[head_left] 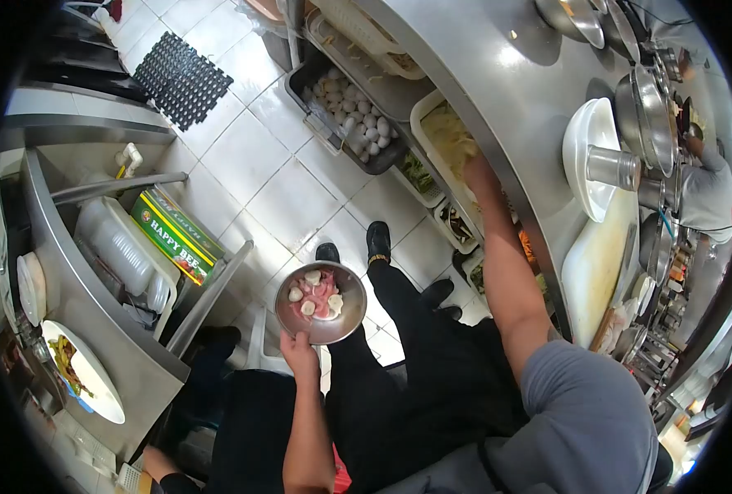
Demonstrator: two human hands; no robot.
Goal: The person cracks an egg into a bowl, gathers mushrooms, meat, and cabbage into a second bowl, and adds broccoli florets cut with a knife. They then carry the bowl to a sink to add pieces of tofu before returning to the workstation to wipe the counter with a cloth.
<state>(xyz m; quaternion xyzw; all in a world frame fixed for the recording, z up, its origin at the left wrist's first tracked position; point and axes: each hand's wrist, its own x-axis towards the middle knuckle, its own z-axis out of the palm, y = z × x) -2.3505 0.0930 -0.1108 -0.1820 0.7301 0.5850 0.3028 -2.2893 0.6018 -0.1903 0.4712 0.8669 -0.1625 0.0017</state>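
Steel bowl, one: held out over the tiled floor, with sliced pink meat and several pale round pieces inside. Left hand, one: gripping the bowl's near rim. Right hand, one: reaching past the counter's edge into a pale tub of yellowish food; fingers hidden, so whether they are open or closed cannot be told. Right-side counter, steel: its curved edge runs alongside the right forearm, above the row of tubs, leaving the arm a narrow passage. Dark crate of white eggs: beside the pale tub, out over the floor. White dish and cutting board: on the counter, the board near its edge. Left-side counter, steel: well apart from the bowl, its lower shelf bearing a green box and clear plastic containers; oval plate of food on top. Open room: bare tiles beyond the bowl, reaching to a black mat.
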